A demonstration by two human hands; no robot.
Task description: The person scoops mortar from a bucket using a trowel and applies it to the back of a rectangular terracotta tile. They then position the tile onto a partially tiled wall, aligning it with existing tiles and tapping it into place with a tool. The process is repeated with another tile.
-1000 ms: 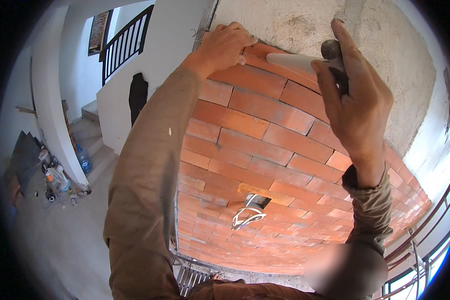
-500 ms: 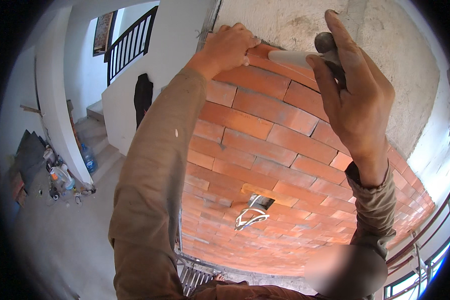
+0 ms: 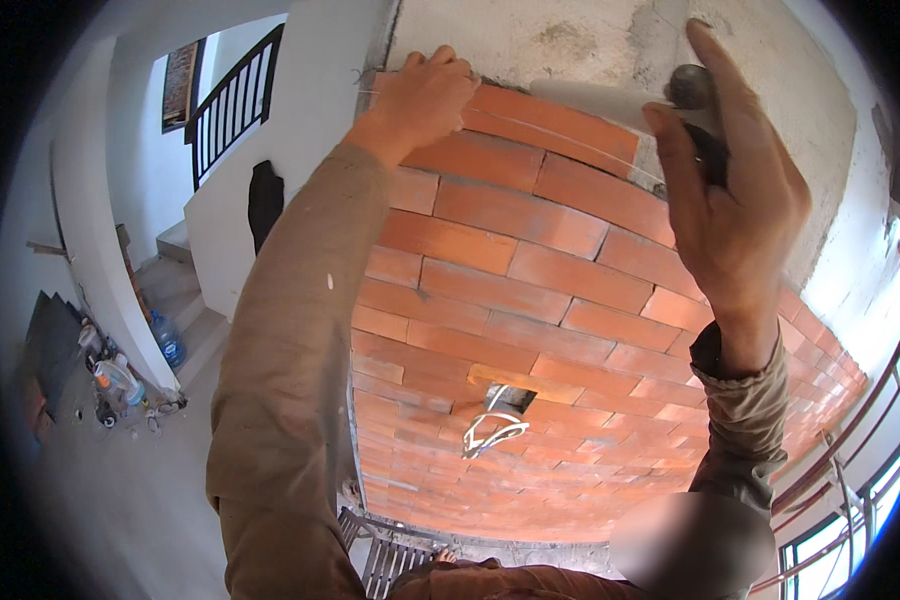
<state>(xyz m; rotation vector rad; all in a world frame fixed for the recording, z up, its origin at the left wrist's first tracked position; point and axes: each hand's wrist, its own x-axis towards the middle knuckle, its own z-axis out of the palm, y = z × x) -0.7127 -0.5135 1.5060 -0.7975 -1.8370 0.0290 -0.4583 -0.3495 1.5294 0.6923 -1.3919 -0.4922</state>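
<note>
My left hand (image 3: 420, 105) is at the top left corner of the brick-clad wall. Its fingers bend over the upper edge of a top-row brick tile (image 3: 550, 128), near the tile's left end. My right hand (image 3: 740, 180) grips a trowel by its handle, with the index finger stretched upward. The trowel's pale blade (image 3: 595, 98) points left along the tile's top edge, slightly blurred. A dark round knob (image 3: 690, 87) shows at the thumb and index finger. A thin string (image 3: 560, 137) runs across the top row.
Bare rough plaster (image 3: 560, 40) rises above the bricks. White wires (image 3: 495, 430) hang from a box opening in the brickwork. At right are metal rails (image 3: 840, 460). To the left stand a stair railing (image 3: 235, 100), a water bottle (image 3: 167, 338) and a slatted bench (image 3: 390, 560) below.
The view has shifted slightly, so the wall sits farther left. My right hand and trowel have moved right, uncovering more of the top tile. My left hand stays at the corner.
</note>
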